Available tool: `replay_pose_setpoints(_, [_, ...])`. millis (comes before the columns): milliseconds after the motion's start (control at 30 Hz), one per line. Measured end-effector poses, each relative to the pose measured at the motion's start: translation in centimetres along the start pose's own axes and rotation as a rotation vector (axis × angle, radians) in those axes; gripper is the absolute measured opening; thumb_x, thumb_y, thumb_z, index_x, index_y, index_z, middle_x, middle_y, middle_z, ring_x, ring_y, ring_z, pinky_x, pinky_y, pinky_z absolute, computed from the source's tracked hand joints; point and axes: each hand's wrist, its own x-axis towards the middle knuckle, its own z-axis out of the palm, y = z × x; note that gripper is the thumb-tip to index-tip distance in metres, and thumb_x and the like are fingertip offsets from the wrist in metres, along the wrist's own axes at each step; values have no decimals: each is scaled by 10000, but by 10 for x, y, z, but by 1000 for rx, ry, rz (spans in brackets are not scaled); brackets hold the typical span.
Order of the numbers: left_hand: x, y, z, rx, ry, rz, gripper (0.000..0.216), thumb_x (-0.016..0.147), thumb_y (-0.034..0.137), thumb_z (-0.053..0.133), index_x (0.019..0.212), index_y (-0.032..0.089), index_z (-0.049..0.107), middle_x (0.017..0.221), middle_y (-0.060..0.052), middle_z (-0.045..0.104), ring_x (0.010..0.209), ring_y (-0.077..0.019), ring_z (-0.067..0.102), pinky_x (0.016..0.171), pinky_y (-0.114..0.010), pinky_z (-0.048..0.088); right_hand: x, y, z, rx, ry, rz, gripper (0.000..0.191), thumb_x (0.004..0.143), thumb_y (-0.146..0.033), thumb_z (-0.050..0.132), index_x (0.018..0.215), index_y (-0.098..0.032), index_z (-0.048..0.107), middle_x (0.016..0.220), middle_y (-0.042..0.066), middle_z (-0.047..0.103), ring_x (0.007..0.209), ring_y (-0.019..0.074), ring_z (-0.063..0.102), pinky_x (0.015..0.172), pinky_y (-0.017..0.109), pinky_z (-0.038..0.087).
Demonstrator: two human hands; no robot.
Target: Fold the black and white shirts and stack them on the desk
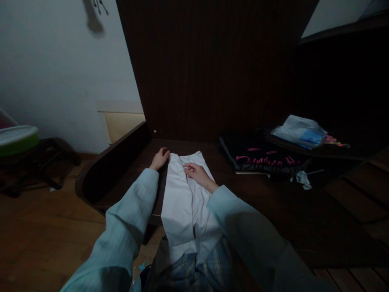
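A white garment (179, 198) lies lengthwise over the dark wooden surface, its near end hanging over the front edge onto my lap. A long fold or opening runs down its middle, and its right half is wrinkled. My left hand (160, 158) is at the far left corner, with bent fingers pinching the edge of the cloth. Over the upper middle, my right hand (197, 173) has its thumb and fingers drawn together at the lengthwise fold. Exactly how much cloth sits between those fingers is hard to see in the dim light.
A dark folded garment with pink lettering (267, 158) lies to the right. Beside it, a white and blue packet (300, 132) rests on a dark ledge. A raised wooden side rail (112, 158) borders the left. A green tub (18, 140) stands on a dark stool.
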Motion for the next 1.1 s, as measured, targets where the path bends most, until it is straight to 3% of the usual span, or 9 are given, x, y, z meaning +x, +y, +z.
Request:
replay_pose_setpoints(133, [-6, 7, -6, -40, -142, -1, 590, 673, 207, 551, 1253, 171, 449, 932, -64, 644, 877, -198, 591, 791, -300, 441, 1, 3, -6, -211, 258, -100, 223, 748, -185, 448, 892, -194, 617, 853, 35, 602, 732, 140, 536, 734, 285, 444])
replay_pose_setpoints(200, [-10, 11, -11, -104, -235, 7, 675, 652, 182, 555, 1307, 186, 394, 948, -46, 642, 845, -180, 596, 776, -283, 447, 0, 3, -8, -304, 297, -135, 240, 755, -175, 443, 920, -196, 616, 941, 60, 612, 858, 173, 543, 837, 325, 419])
replay_pose_setpoints(333, [-18, 17, -23, -219, -528, 43, 744, 633, 216, 597, 1337, 222, 357, 1051, -34, 635, 858, -174, 599, 762, -265, 451, -1, 1, -7, -408, 253, -128, 319, 804, -267, 463, 1092, -173, 563, 1124, 99, 579, 1074, 207, 491, 967, 364, 338])
replay_pose_setpoints(467, [-20, 18, -30, -222, -673, 157, 545, 577, 267, 662, 1118, 242, 599, 1171, -15, 593, 1061, -217, 529, 869, -288, 412, 2, 5, -5, -477, 124, -96, 311, 851, -337, 425, 1062, -188, 598, 1162, 92, 574, 1125, 206, 475, 998, 370, 312])
replay_pose_setpoints(600, [-16, 13, -25, -159, -638, 209, 424, 583, 280, 649, 1002, 215, 660, 1072, -24, 646, 1023, -215, 547, 892, -306, 402, 8, 12, -13, -575, -72, -110, 344, 871, -384, 390, 1031, -192, 626, 1207, 94, 553, 1212, 222, 399, 1040, 404, 251])
replay_pose_setpoints(733, [-14, 11, -11, 20, -445, 284, 365, 655, 239, 581, 1011, 202, 656, 967, -47, 652, 906, -200, 572, 863, -308, 415, 13, 18, -27, -647, -224, -104, 450, 856, -448, 397, 1210, -197, 516, 1356, 84, 409, 1284, 222, 302, 1059, 402, 220])
replay_pose_setpoints(967, [-29, 33, 1, 116, -58, 420, 335, 695, 274, 588, 1011, 170, 630, 1005, -85, 547, 994, -221, 502, 912, -338, 381, 27, 19, -33, -866, -142, -37, 548, 857, -463, 383, 1314, -162, 397, 1427, 109, 273, 1325, 250, 206, 1074, 401, 135])
replay_pose_setpoints(1033, [-41, 45, -3, 95, -95, 429, 235, 746, 305, 531, 891, 164, 651, 921, -72, 573, 900, -196, 536, 844, -310, 419, 33, 18, -33, -874, -145, -37, 540, 859, -462, 380, 1314, -172, 397, 1425, 104, 280, 1322, 244, 214, 1072, 395, 140])
replay_pose_setpoints(1100, [-56, 55, -5, 83, -228, 442, 248, 791, 342, 471, 826, 175, 651, 832, -51, 600, 780, -170, 560, 758, -285, 446, 39, 18, -34, -877, -144, -35, 532, 859, -456, 386, 1308, -174, 404, 1419, 107, 291, 1318, 247, 225, 1067, 399, 149])
